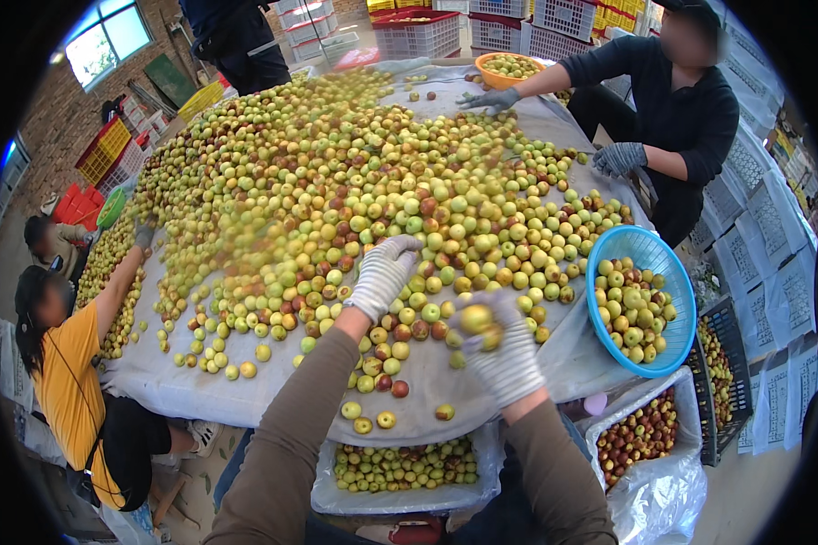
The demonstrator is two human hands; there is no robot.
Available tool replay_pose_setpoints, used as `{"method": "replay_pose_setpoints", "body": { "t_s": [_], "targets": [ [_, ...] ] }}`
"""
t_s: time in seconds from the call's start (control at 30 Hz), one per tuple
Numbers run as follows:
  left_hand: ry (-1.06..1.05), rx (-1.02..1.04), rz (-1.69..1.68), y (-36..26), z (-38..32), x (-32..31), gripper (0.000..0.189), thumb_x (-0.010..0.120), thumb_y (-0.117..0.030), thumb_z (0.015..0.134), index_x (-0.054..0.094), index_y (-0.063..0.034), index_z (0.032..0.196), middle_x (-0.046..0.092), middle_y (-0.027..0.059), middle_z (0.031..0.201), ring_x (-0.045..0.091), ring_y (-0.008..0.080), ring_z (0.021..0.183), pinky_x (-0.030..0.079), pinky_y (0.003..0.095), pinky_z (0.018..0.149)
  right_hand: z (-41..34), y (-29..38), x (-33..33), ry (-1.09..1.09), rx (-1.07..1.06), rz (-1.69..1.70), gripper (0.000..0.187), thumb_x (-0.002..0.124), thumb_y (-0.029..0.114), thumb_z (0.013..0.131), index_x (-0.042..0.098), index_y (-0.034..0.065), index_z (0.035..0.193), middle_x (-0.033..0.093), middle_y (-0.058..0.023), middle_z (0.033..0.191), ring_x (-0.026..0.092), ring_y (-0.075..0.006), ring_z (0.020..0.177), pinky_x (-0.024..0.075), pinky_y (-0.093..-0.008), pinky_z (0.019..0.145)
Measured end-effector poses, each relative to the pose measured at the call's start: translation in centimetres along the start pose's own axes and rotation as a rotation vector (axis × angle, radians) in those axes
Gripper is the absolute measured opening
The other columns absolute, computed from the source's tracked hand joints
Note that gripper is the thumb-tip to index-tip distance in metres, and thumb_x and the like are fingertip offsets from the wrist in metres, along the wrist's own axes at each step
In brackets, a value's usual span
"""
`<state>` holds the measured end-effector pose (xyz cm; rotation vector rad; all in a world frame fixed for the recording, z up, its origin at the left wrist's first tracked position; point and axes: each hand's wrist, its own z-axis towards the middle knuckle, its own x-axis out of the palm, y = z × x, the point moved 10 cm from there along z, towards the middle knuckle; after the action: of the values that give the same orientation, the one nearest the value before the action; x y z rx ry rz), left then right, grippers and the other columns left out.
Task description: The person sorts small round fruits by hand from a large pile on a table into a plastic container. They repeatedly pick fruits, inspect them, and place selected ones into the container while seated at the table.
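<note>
A wide heap of green, yellow and red-brown jujubes (382, 170) covers the cloth-topped table (204, 388) before me. My left hand (384, 278), in a striped knit glove, reaches into the near part of the heap. Its fingertips bend down over the fruit, and whether they grip one is hidden. Nearer the right side, my right hand (501, 351) is raised above the cloth in a matching glove, blurred by motion. Jujubes (477, 320) are held in its fingers. To its right, a blue plastic basket (685, 320) tilts at the table's edge, partly filled with jujubes.
Under the near edge sits a lined crate (409, 507) of jujubes. A lined box (688, 436) of redder fruit and a dark crate (743, 381) stand right. Co-workers sit at left (75, 395) and right (682, 102). An orange basket (497, 80) rests at the far edge.
</note>
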<state>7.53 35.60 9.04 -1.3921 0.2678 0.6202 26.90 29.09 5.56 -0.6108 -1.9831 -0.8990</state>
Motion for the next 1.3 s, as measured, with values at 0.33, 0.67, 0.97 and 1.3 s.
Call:
{"method": "replay_pose_setpoints", "body": {
  "t_s": [0.33, 0.67, 0.97, 1.3],
  "targets": [
    [0.133, 0.132, 0.903, 2.3, 4.6, 5.3, 0.030, 0.061, -0.015, 0.088, 0.066, -0.0079, 0.118, 0.067, 0.0154, 0.113, 0.063, 0.0346, 0.102, 0.051, 0.0455, 0.092, -6.8, 21.9, -10.4, -0.510, -0.985, -0.488, 0.055, 0.063, 0.029, 0.098, 0.040, 0.0005, 0.139, 0.057, -0.0147, 0.134, 0.055, -0.0262, 0.125, 0.0447, -0.0390, 0.109],
    [0.089, 0.148, 0.601, -2.0, 3.1, 3.4, 0.037, 0.064, -0.025, 0.089, 0.065, -0.0057, 0.120, 0.069, 0.0182, 0.108, 0.066, 0.0353, 0.098, 0.053, 0.0449, 0.088, -0.2, 7.0, -3.4, -0.012, -0.290, -0.091, 0.042, 0.065, 0.021, 0.095, 0.053, 0.0007, 0.131, 0.065, -0.0137, 0.113, 0.066, -0.0238, 0.103, 0.0580, -0.0385, 0.091],
    [0.185, 0.014, 0.576, -0.6, 2.7, 6.2, 0.027, 0.061, -0.017, 0.089, 0.066, -0.0076, 0.113, 0.068, 0.0209, 0.104, 0.066, 0.0374, 0.097, 0.053, 0.0448, 0.089, 0.8, 2.1, -3.3, 0.002, -0.122, -0.248, 0.049, 0.063, 0.024, 0.096, 0.047, 0.0001, 0.136, 0.061, -0.0150, 0.120, 0.063, -0.0258, 0.109, 0.0556, -0.0403, 0.094],
    [0.018, 0.475, 0.749, -7.1, 3.5, 8.1, 0.054, 0.058, -0.041, 0.095, 0.053, -0.0107, 0.139, 0.047, 0.0163, 0.147, 0.043, 0.0335, 0.136, 0.033, 0.0460, 0.113, 1.4, -0.1, -4.6, -0.077, 0.005, -0.193, 0.032, 0.061, 0.023, 0.098, 0.055, 0.0005, 0.120, 0.060, -0.0100, 0.097, 0.060, -0.0185, 0.079, 0.0557, -0.0314, 0.072]
  ]
}}
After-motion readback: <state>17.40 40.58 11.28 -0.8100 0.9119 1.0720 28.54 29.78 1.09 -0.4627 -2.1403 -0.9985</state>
